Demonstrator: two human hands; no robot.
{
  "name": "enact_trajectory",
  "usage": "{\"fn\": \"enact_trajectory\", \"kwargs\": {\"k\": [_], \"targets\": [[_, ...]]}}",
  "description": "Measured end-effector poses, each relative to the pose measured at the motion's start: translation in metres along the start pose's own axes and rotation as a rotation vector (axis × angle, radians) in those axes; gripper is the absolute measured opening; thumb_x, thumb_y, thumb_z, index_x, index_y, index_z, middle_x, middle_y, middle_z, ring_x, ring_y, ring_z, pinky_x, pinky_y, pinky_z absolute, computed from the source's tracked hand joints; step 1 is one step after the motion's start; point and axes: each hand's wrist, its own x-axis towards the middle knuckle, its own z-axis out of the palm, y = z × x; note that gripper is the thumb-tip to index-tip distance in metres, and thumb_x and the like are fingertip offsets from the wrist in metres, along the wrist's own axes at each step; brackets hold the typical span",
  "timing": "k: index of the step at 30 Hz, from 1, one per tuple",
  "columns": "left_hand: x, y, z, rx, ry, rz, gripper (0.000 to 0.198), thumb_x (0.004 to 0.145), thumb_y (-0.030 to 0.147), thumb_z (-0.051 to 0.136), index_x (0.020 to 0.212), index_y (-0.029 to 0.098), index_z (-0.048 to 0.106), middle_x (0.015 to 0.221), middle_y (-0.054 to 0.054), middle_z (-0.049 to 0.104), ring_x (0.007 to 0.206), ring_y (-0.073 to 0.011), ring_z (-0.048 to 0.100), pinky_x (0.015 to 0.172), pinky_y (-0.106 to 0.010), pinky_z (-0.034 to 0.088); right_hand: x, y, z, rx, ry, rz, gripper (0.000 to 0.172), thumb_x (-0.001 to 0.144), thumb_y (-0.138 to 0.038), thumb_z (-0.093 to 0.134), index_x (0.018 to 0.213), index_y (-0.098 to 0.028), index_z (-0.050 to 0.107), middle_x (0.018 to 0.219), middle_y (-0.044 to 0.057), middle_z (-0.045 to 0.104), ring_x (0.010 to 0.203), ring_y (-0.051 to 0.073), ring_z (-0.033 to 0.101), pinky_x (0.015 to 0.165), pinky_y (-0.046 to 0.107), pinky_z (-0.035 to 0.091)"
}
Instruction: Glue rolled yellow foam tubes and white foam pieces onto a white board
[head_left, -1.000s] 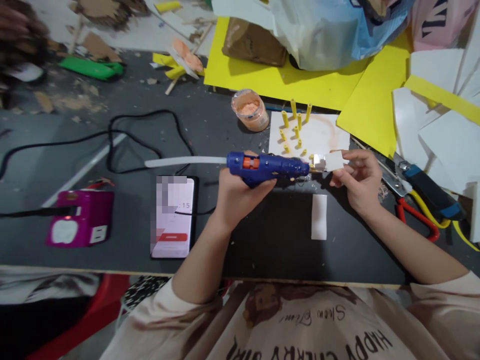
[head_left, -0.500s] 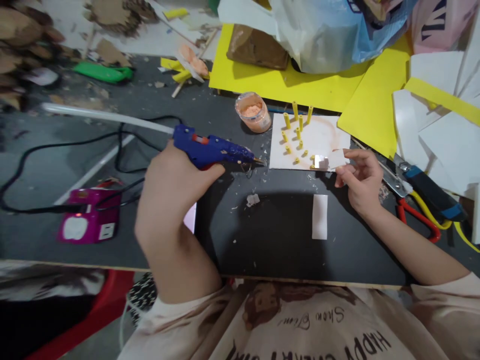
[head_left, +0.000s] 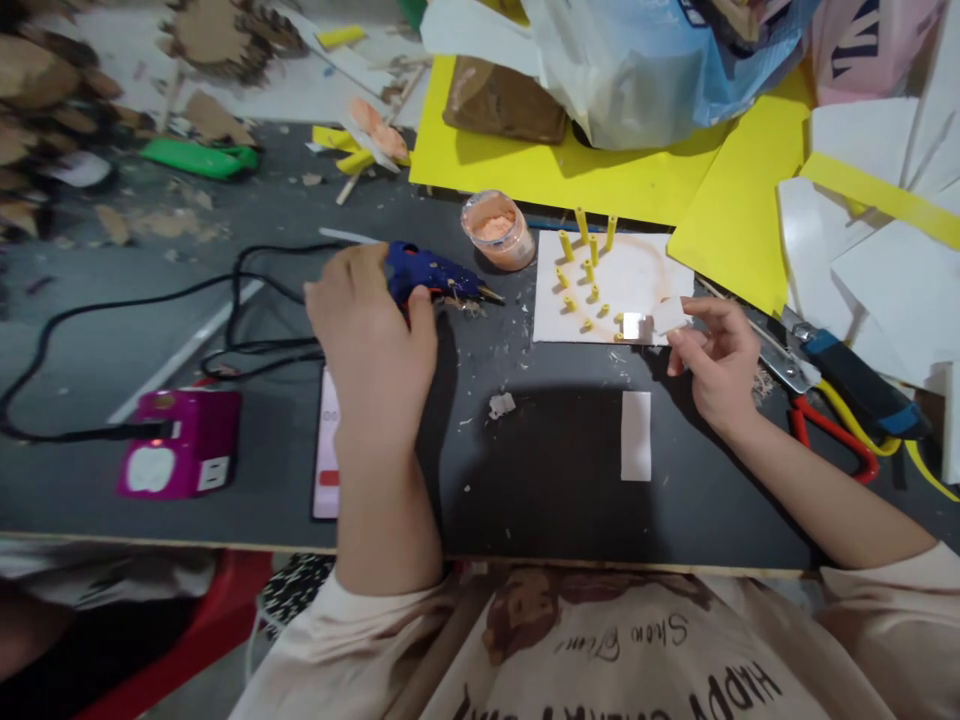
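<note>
My left hand (head_left: 379, 340) is closed around the blue hot glue gun (head_left: 435, 273), whose nozzle points right toward a white board. A white glue stick (head_left: 346, 236) shows behind the hand. Between the fingertips of my right hand (head_left: 712, 355) is a small white card piece (head_left: 670, 316), held over the lower right of the white board (head_left: 654, 270). Several short yellow tubes (head_left: 589, 270) stand upright on the board, beside a faint orange curved line. A white rectangular strip (head_left: 636, 436) lies on the dark table below it.
An open jar of orange material (head_left: 501, 232) stands left of the board. Pliers and scissors with red handles (head_left: 836, 440) lie at the right. A magenta power adapter (head_left: 184, 443), a black cord (head_left: 97, 292) and a phone (head_left: 325, 450) are at the left. Yellow sheets (head_left: 739, 210) lie behind.
My left hand has turned and shifted slightly with the glue gun, whose nozzle moved left and up. More of the phone shows. My right hand stays nearly in place.
</note>
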Motion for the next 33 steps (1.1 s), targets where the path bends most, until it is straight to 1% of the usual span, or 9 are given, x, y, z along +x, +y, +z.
{"fn": "enact_trajectory", "kwargs": {"k": [2,3,6,10,14,18,25,29,33], "targets": [[-0.011,0.008,0.0,-0.204,0.12,0.142,0.033,0.087,0.018,0.048,0.118,0.01,0.057,0.117,-0.014,0.062,0.108,-0.0244,0.058,0.097,-0.04,0.045,-0.001,-0.001,0.0,-0.018,0.0,0.014,0.026,0.077,-0.039,0.075,0.093,-0.026,0.059,0.102,-0.001,0.064,0.042,0.002,0.051,0.035,0.019,0.044],[-0.017,0.013,0.0,-0.304,0.131,0.22,0.025,0.089,0.019,0.047,0.111,0.015,0.06,0.107,-0.01,0.065,0.099,-0.0202,0.061,0.092,-0.035,0.047,-0.001,-0.002,0.001,-0.031,-0.004,0.024,0.026,0.077,-0.039,0.075,0.093,-0.026,0.059,0.102,-0.001,0.064,0.041,0.001,0.05,0.035,0.018,0.044],[-0.033,0.03,0.005,-0.49,0.049,0.361,0.015,0.091,0.019,0.044,0.09,0.018,0.06,0.085,-0.003,0.065,0.079,-0.0136,0.061,0.075,-0.025,0.047,-0.001,-0.008,0.001,-0.094,-0.048,0.052,0.026,0.077,-0.039,0.073,0.094,-0.025,0.059,0.105,0.001,0.066,0.041,0.002,0.05,0.037,0.02,0.045],[-0.044,0.043,0.014,-0.493,-0.08,0.384,0.016,0.089,0.02,0.045,0.077,0.019,0.055,0.068,0.002,0.056,0.063,-0.0113,0.052,0.063,-0.023,0.04,0.006,-0.021,0.002,-0.185,-0.134,0.054,0.022,0.078,-0.034,0.073,0.093,-0.024,0.061,0.109,0.002,0.067,0.041,0.001,0.048,0.039,0.02,0.045],[-0.046,0.044,0.017,-0.492,-0.162,0.389,0.019,0.089,0.021,0.044,0.071,0.019,0.052,0.063,0.003,0.053,0.059,-0.0109,0.048,0.059,-0.023,0.035,0.017,-0.025,0.003,-0.255,-0.192,0.08,0.02,0.077,-0.031,0.073,0.09,-0.023,0.061,0.104,0.001,0.068,0.041,0.002,0.047,0.038,0.02,0.045],[-0.046,0.042,0.017,-0.497,-0.225,0.38,0.02,0.088,0.022,0.044,0.07,0.019,0.052,0.063,0.002,0.054,0.059,-0.0113,0.048,0.059,-0.024,0.034,0.018,-0.022,0.004,-0.24,-0.194,0.096,0.019,0.077,-0.03,0.073,0.089,-0.023,0.06,0.106,0.001,0.066,0.042,0.002,0.047,0.039,0.021,0.046],[-0.046,0.041,0.019,-0.49,-0.273,0.35,0.019,0.087,0.024,0.045,0.072,0.019,0.056,0.061,0.003,0.055,0.057,-0.0107,0.048,0.058,-0.023,0.033,0.011,-0.02,0.005,-0.3,-0.222,0.081,0.017,0.078,-0.028,0.071,0.09,-0.021,0.06,0.103,0.002,0.067,0.045,0.002,0.047,0.043,0.021,0.044],[-0.046,0.041,0.02,-0.468,-0.298,0.347,0.02,0.088,0.024,0.045,0.074,0.019,0.057,0.061,0.002,0.056,0.058,-0.011,0.05,0.058,-0.023,0.034,0.01,-0.02,0.004,-0.39,-0.262,0.018,0.017,0.081,-0.027,0.068,0.095,-0.021,0.06,0.105,0.003,0.067,0.049,0.004,0.051,0.046,0.023,0.044],[-0.046,0.041,0.019,-0.463,-0.306,0.346,0.019,0.087,0.024,0.046,0.074,0.019,0.057,0.062,0.002,0.058,0.058,-0.0112,0.05,0.056,-0.023,0.034,0.009,-0.02,0.005,-0.456,-0.273,-0.066,0.015,0.082,-0.025,0.067,0.096,-0.021,0.061,0.107,0.004,0.068,0.049,0.005,0.051,0.048,0.024,0.045]]}}
